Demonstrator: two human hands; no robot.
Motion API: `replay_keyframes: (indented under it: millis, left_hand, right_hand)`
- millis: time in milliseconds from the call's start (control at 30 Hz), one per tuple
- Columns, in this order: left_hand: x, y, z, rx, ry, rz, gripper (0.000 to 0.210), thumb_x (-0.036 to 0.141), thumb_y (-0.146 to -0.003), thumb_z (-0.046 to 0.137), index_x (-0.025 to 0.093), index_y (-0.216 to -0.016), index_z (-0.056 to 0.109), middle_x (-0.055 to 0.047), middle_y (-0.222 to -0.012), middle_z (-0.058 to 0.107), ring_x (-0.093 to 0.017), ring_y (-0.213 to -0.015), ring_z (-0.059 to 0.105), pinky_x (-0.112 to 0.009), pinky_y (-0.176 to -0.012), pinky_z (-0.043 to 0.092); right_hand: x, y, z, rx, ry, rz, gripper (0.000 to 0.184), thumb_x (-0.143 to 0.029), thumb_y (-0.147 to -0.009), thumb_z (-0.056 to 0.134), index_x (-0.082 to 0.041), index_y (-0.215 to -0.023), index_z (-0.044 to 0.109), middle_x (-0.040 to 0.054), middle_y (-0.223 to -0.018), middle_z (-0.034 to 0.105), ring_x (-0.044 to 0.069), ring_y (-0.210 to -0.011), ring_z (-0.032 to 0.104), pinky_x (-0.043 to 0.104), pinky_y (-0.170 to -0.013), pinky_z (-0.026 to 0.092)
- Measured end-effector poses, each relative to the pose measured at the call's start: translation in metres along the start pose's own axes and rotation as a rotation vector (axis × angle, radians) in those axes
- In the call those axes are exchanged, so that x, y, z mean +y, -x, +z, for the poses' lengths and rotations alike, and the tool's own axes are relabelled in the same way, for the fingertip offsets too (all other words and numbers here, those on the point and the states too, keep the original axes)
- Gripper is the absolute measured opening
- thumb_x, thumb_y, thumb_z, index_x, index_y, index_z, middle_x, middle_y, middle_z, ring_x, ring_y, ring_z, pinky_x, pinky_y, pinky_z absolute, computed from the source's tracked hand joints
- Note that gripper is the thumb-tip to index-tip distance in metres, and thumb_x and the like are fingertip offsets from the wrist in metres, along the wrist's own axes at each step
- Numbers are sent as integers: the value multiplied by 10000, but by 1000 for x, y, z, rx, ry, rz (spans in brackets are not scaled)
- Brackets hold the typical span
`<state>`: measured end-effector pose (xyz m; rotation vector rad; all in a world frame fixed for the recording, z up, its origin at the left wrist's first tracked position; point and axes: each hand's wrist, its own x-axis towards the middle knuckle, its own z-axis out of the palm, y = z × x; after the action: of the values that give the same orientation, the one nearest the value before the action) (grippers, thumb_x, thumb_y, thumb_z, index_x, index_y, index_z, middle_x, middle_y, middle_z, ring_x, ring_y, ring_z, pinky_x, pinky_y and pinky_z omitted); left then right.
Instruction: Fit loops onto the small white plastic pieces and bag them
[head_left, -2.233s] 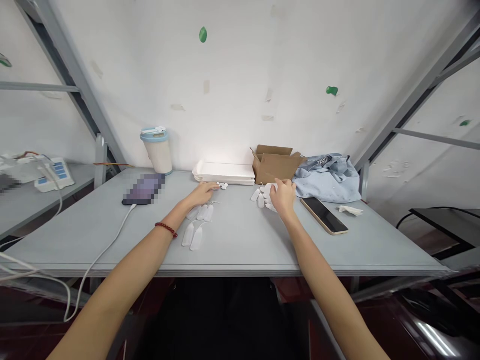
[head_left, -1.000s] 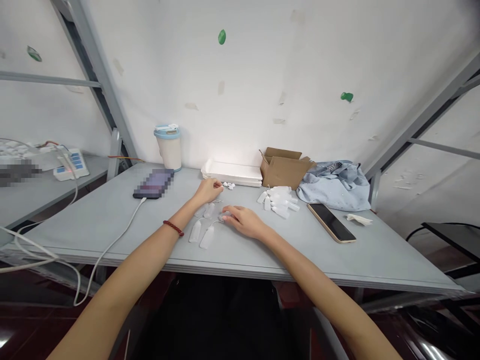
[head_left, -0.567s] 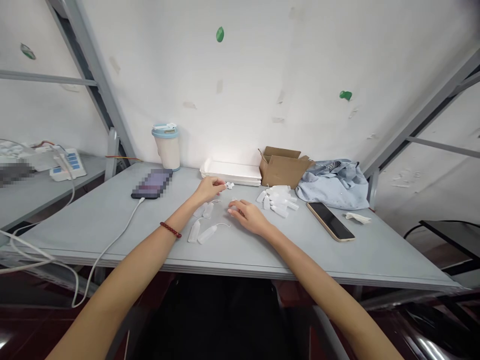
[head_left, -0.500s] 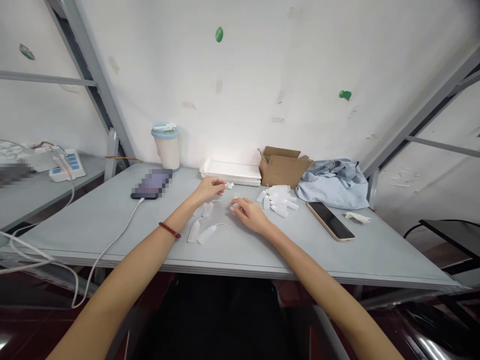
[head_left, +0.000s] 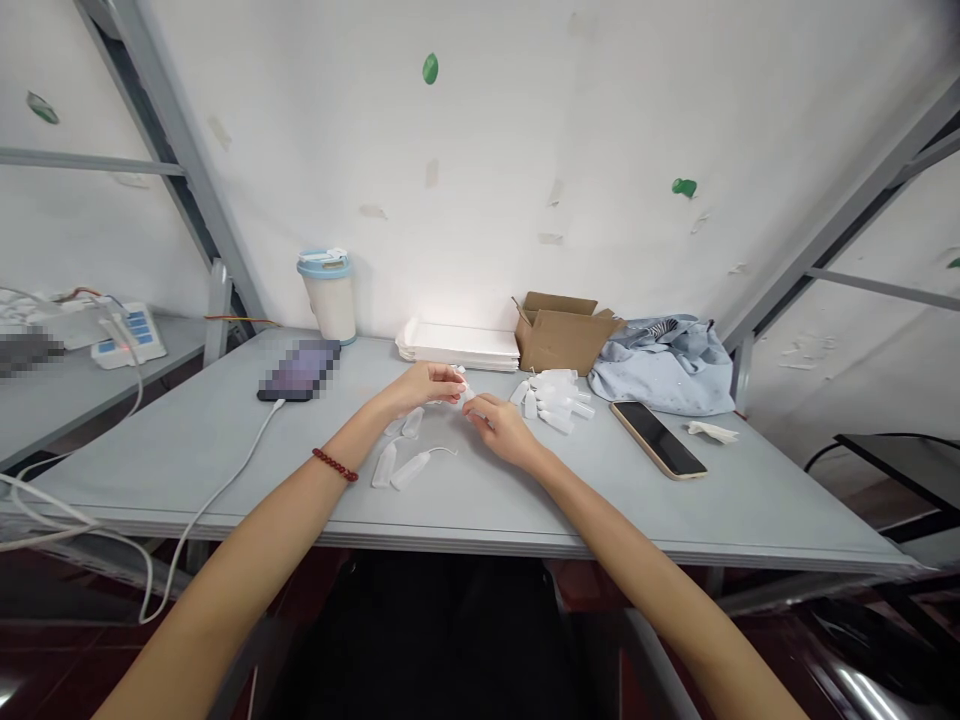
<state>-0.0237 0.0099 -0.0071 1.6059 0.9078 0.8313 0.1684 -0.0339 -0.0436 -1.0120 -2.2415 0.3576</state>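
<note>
My left hand (head_left: 426, 390), a dark red bead bracelet at its wrist, pinches a small white piece at the top of a translucent plastic bottle (head_left: 468, 392). The piece is mostly hidden by the fingers. My right hand (head_left: 501, 428) is closed around the lower part of that bottle, and the two hands almost meet. Just behind the fingertips lie tiny white pieces (head_left: 460, 370). Below my left hand are several small squeeze bottles (head_left: 410, 468), some with a thin curved tip. A pile of similar bottles (head_left: 555, 397) lies to the right of my right hand.
At the back stand a lidded cup (head_left: 331, 300), a stack of white trays (head_left: 459, 345), an open cardboard box (head_left: 564, 340) and a bundled blue cloth (head_left: 664, 370). One phone (head_left: 300, 370) is plugged into a cable; another phone (head_left: 658, 440) lies right, near a crumpled tissue (head_left: 712, 432).
My left hand has moved slightly right, from the tiny white pieces to the bottle's top. My right hand has closed around the bottle, and the hands have come together.
</note>
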Motion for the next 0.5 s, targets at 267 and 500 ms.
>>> replay_keyframes:
  millis: [267, 500]
  left_hand:
    - [4, 3, 1, 23, -78, 21, 276, 358, -625, 741, 149, -801, 701, -93, -993, 704, -204, -846, 645, -344, -777, 508]
    - [2, 2, 1, -7, -99, 13, 237, 347, -617, 751, 162, -763, 722, -73, -953, 709, -186, -789, 642, -356, -795, 515]
  right_hand:
    - [-3, -1, -3, -48, 43, 10, 286, -23, -820, 402, -180, -866, 637, 52, -902, 597, 154, -777, 539, 275, -748, 411]
    - [2, -1, -1, -61, 47, -20, 290, -4, -815, 393, -177, -847, 624, 72, -887, 618, 197, -895, 539, 316, -823, 408]
